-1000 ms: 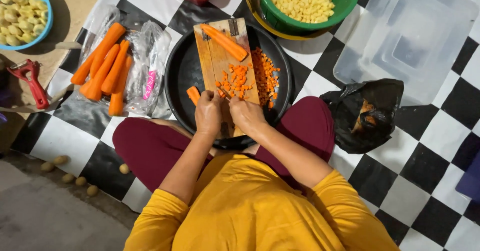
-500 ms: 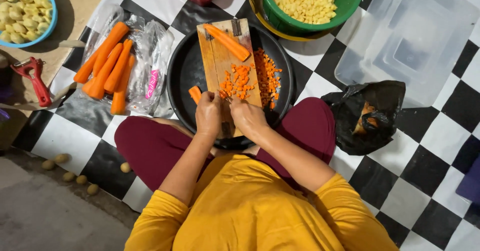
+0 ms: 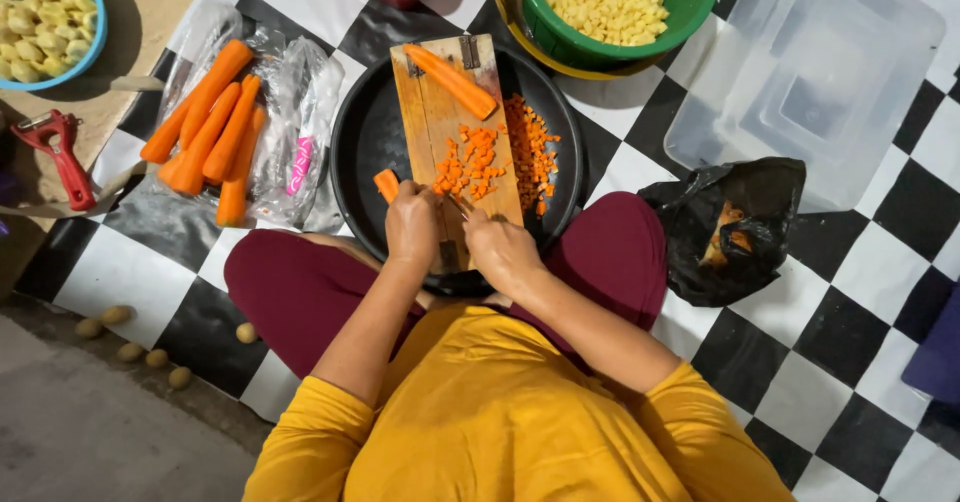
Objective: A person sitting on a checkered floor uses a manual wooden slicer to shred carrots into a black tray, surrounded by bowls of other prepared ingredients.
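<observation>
Over the black pan (image 3: 360, 152), your wooden cutting board (image 3: 440, 122) runs lengthwise away from you. Your left hand (image 3: 412, 224) has its fingers curled onto a carrot piece (image 3: 386, 183) at the board's near left edge. Your right hand (image 3: 500, 247) is closed on a knife handle, blade mostly hidden, just right of it, so both hands are about equally near.

Bright even overhead light, soft short shadows, sharp focus, mild edge distortion

I see a black-and-white checkered floor (image 3: 850, 362) — on it a black round tray (image 3: 365, 142) at twelve o'clock, bagged carrots (image 3: 205, 127) at ten, a clear tub (image 3: 810, 82) at two, a black bag (image 3: 730, 227) at three.
</observation>
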